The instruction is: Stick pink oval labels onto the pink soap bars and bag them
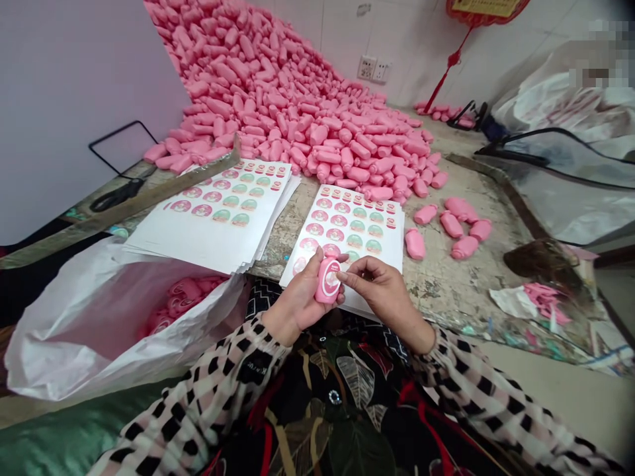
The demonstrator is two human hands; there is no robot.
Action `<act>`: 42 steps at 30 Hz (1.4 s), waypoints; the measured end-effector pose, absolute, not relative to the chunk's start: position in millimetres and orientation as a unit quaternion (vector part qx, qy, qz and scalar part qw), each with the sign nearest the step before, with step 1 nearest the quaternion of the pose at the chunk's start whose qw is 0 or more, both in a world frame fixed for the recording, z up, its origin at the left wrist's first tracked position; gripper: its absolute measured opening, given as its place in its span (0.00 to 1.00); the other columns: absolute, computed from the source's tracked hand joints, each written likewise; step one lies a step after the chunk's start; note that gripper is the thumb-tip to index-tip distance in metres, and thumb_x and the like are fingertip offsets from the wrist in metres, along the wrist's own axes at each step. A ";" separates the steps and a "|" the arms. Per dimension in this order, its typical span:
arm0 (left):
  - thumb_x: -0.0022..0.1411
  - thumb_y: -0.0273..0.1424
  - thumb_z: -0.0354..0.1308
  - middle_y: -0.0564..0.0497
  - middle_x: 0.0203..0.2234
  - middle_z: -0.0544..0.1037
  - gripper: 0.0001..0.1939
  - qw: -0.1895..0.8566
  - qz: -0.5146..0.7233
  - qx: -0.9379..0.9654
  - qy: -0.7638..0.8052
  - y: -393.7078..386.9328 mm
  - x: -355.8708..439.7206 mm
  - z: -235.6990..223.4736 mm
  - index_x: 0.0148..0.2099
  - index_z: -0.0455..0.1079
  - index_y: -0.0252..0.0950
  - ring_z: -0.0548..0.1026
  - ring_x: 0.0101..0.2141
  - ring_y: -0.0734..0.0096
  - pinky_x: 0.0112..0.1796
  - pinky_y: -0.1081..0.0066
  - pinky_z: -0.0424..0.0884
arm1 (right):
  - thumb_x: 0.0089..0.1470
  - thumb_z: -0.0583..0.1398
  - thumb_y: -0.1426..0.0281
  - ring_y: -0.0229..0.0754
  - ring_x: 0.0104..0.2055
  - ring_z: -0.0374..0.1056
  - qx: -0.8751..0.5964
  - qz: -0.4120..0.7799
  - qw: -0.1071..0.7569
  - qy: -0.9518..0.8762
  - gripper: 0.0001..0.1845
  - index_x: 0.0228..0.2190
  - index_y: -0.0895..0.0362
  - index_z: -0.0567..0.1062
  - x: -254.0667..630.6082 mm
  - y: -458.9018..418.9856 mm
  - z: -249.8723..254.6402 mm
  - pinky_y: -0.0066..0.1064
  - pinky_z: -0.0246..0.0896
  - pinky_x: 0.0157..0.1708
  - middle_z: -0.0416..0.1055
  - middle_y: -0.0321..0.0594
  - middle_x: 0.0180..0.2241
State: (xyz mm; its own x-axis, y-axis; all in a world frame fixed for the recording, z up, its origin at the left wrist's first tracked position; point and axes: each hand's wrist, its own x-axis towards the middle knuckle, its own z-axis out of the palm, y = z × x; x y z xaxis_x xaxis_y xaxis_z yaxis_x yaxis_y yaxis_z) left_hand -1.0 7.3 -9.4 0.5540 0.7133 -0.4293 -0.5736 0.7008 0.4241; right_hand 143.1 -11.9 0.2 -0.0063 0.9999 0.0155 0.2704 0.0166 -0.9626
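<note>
My left hand (297, 297) is wrapped round a small pink bottle (328, 279) with a round sticker on its front, held just above my lap at the table's front edge. My right hand (380, 287) is beside it, its fingertips pinched against the bottle's right side. Directly behind the hands lies a sheet of round stickers (350, 225), partly peeled. A second, thicker stack of sticker sheets (223, 211) lies to the left.
A huge heap of pink bottles (288, 86) fills the back of the worn table (446, 277). A few loose bottles (454, 228) lie at right. A white plastic bag (99, 317) holding labelled bottles hangs open at left. Scissors (116, 195) rest far left.
</note>
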 end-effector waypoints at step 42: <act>0.57 0.58 0.39 0.51 0.20 0.69 0.31 0.856 0.325 0.232 0.328 1.1 6.8 -6.7 0.40 0.64 0.35 0.69 0.17 0.71 0.16 0.74 0.64 | 0.45 0.64 0.59 0.30 0.15 0.54 -0.513 0.640 0.430 -0.376 0.15 0.21 0.57 0.69 139.0 -8.8 0.4 0.25 0.51 0.19 0.63 0.28 0.14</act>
